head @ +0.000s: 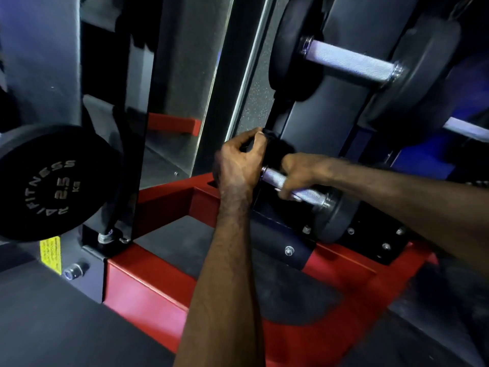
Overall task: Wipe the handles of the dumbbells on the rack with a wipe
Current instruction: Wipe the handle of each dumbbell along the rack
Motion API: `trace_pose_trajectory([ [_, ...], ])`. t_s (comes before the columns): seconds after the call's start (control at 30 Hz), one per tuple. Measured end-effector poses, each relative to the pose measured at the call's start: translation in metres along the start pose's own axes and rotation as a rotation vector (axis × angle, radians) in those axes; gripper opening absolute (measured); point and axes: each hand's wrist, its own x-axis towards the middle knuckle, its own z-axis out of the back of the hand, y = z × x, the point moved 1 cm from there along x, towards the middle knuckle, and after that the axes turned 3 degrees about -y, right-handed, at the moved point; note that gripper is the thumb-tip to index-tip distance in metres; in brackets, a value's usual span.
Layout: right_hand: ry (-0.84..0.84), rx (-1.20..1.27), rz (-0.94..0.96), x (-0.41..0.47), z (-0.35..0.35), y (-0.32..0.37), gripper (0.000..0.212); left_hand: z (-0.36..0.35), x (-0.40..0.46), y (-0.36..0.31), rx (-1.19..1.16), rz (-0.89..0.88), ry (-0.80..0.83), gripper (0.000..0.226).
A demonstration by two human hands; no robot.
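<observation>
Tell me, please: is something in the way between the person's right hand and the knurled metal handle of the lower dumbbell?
Nothing visible is. The right hand already grips the lower dumbbell's knurled metal handle, fingers curled over it. The left hand holds something dark, probably the black wipe, at the handle's left end and covers that end.

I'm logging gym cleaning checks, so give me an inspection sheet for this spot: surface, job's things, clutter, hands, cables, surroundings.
Surface: dark floor mat inside the rack's red base frame.
Job's things: lower dumbbell handle, knurled metal, on the rack; upper dumbbell handle untouched; dark cloth, apparently the wipe, bunched above the lower handle.
Clutter: nothing seen.
Hands: left hand pinches the cloth by the handle's left end; right hand grips the lower handle.
Cables: nothing seen.
Surroundings: 2.5 kg dumbbell head at left, yellow label below it, grey upright panels.
</observation>
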Motion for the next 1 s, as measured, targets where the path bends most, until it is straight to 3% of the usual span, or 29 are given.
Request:
trace_pose_trajectory([
  [0.13, 0.071, -0.112, -0.002, -0.006, -0.003, -0.018, 0.030, 0.002, 0.000, -0.001, 0.008, 0.010, -0.009, 0.031],
  [0.27, -0.024, -0.032, 0.069, 0.006, 0.008, 0.000, 0.035, 0.001, -0.001, -0.002, -0.003, 0.014, 0.019, 0.037],
  [0.4, -0.043, -0.109, 0.158, -0.013, 0.010, -0.032, 0.026, 0.001, 0.000, -0.001, 0.002, 0.008, -0.004, 0.035],
  [0.53, -0.212, -0.046, 0.192, -0.034, 0.002, -0.048, 0.044, 0.001, -0.001, -0.001, 0.008, 0.013, -0.009, 0.032],
  [0.7, -0.324, 0.013, 0.171, -0.037, -0.001, -0.045, 0.013, -0.001, 0.001, -0.002, 0.002, 0.009, -0.004, 0.038],
  [0.87, -0.312, -0.154, 0.181, -0.044, -0.016, -0.040, 0.037, 0.000, 0.000, -0.001, -0.002, -0.002, -0.001, 0.036],
  [1.0, -0.444, -0.236, 0.243, -0.027, -0.028, -0.009, 0.033, -0.001, 0.003, -0.001, -0.002, 0.015, -0.011, 0.037],
])
